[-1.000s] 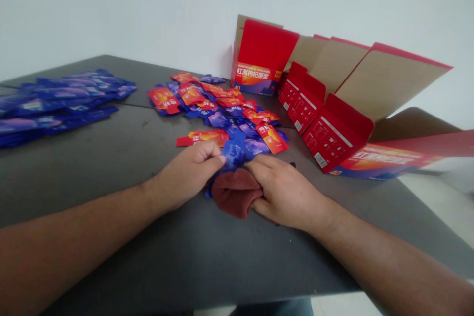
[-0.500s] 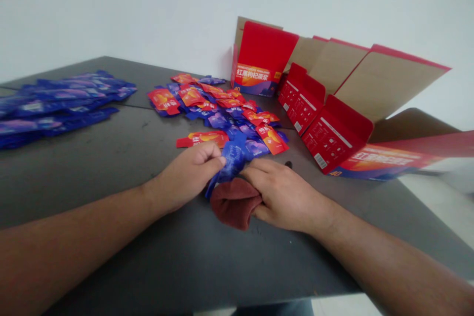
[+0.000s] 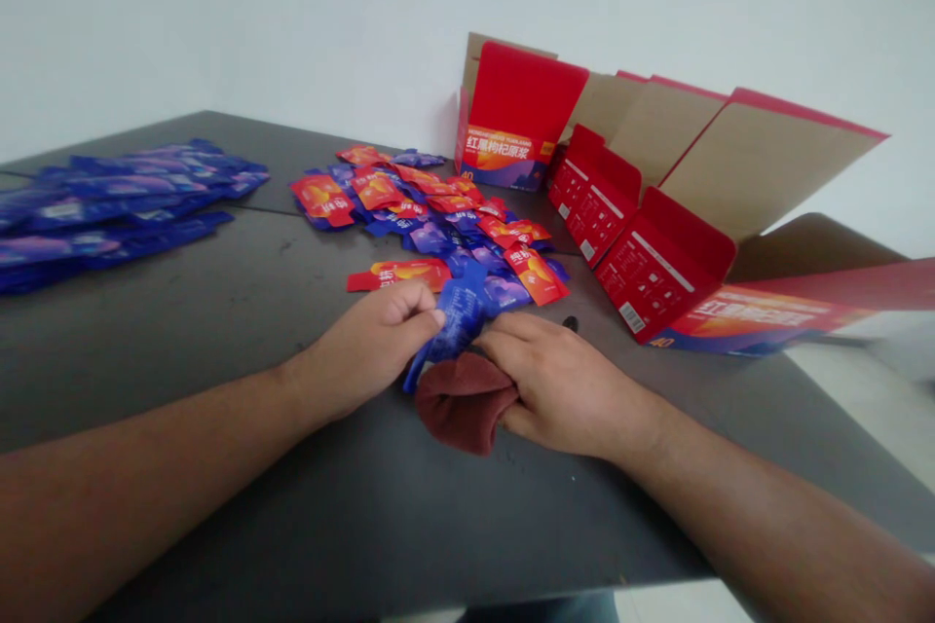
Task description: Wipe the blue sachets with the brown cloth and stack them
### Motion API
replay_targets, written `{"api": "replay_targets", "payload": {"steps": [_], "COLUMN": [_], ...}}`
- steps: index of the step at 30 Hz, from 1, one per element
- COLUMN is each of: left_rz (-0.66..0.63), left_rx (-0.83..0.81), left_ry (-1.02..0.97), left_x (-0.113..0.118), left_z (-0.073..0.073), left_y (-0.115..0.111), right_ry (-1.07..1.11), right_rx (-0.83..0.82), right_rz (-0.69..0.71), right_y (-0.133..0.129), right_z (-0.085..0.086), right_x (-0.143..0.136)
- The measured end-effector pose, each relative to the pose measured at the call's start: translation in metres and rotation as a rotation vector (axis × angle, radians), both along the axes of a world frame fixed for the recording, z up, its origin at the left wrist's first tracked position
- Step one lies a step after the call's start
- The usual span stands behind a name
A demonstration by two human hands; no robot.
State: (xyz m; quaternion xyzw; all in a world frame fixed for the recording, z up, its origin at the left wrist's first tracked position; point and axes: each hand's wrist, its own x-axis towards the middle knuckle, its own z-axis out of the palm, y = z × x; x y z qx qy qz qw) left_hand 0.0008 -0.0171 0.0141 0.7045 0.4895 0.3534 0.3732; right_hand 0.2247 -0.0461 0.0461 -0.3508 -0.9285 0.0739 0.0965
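Note:
My left hand (image 3: 387,336) pinches the left edge of a blue pouch (image 3: 459,316) between thumb and fingers, low over the dark table. Bunched in my right hand (image 3: 551,375) is a brown cloth (image 3: 466,404), which hangs toward me beside the pouch's lower end. The right hand's fingertips are partly hidden behind the cloth. Just beyond both hands lies a loose heap of red pouches (image 3: 537,273) and blue pouches (image 3: 430,236). One red pouch (image 3: 409,273) lies right behind my left hand.
On the left of the table (image 3: 241,467) lies a stack of long blue packets (image 3: 131,185). Red printed boxes with raised flaps stand at the right, one at the back (image 3: 504,156), others nearer (image 3: 650,263). A small dark object (image 3: 571,323) lies beyond my right hand.

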Motion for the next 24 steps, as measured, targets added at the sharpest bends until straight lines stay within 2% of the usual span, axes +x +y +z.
{"api": "replay_targets", "payload": {"steps": [6, 12, 19, 24], "left_rz": [0.004, 0.001, 0.014, 0.001], "left_rx": [-0.011, 0.007, -0.001, 0.007], "left_ry": [-0.009, 0.017, -0.016, 0.019], "left_x": [0.0000, -0.0007, 0.0008, 0.0009], "left_z": [-0.0036, -0.0011, -0.0025, 0.0019], "left_y": [0.0012, 0.0008, 0.0014, -0.0003], "right_ry": [0.050, -0.016, 0.045, -0.009], "right_rx": [0.061, -0.002, 0.042, 0.003], "right_rz": [-0.191, -0.012, -0.185, -0.024], "right_y": [0.0033, 0.0008, 0.0037, 0.0013], "right_z": [0.0000, 0.0004, -0.0006, -0.0005], "right_x": [0.0032, 0.0001, 0.0035, 0.0013]}}
